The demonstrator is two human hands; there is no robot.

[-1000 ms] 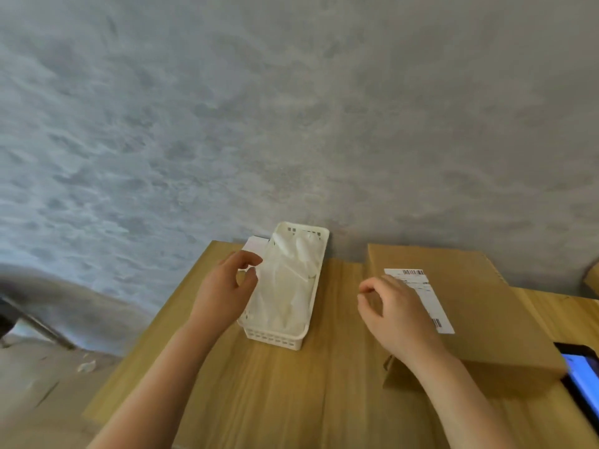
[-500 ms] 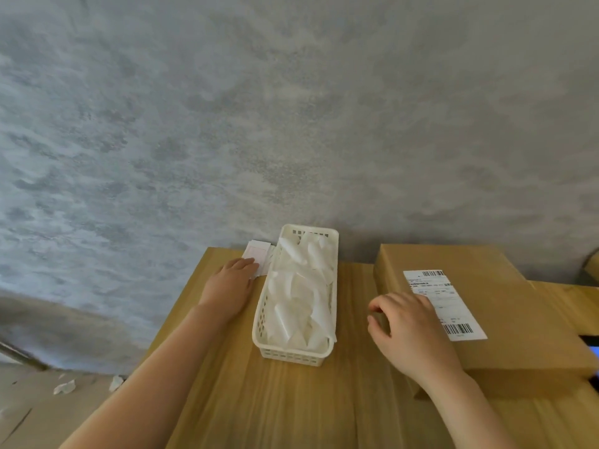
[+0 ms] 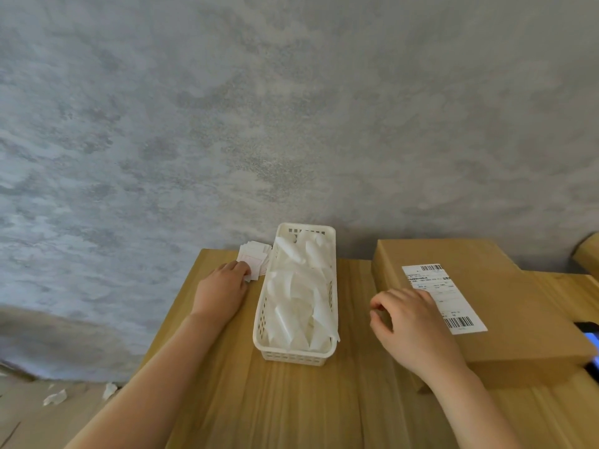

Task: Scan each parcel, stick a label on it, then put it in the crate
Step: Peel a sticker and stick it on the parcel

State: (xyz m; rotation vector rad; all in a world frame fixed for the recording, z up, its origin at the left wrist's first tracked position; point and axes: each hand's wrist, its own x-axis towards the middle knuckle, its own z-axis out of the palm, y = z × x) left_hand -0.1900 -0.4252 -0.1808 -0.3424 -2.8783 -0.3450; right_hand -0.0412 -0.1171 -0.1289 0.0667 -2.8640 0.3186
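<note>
A wooden counter [image 3: 291,409] stands against a mottled grey wall [image 3: 291,108]. Toward its far left corner lies a small stack of white labels [image 3: 254,259], and the left hand [image 3: 220,291] rests palm down on the counter with its fingertips on the near edge of that stack; whether they pinch a label or merely touch it cannot be told. Just to the right of the stack, lengthwise toward the wall, sits a white perforated plastic basket [image 3: 296,354] filled with crumpled white backing papers [image 3: 299,303]. Right of the basket lies a flat brown cardboard parcel [image 3: 518,306], bearing a white shipping label [image 3: 453,306] with barcodes at its far and near ends. The right hand [image 3: 411,328] hovers over the parcel's left edge, its fingers loosely curled and grasping nothing, partly covering the shipping label's left side. At the right border, beside the parcel, the corner of a dark device with a lit blue screen [image 3: 591,346] shows. Scraps of white paper [image 3: 56,396] lie on the floor at lower left.
</note>
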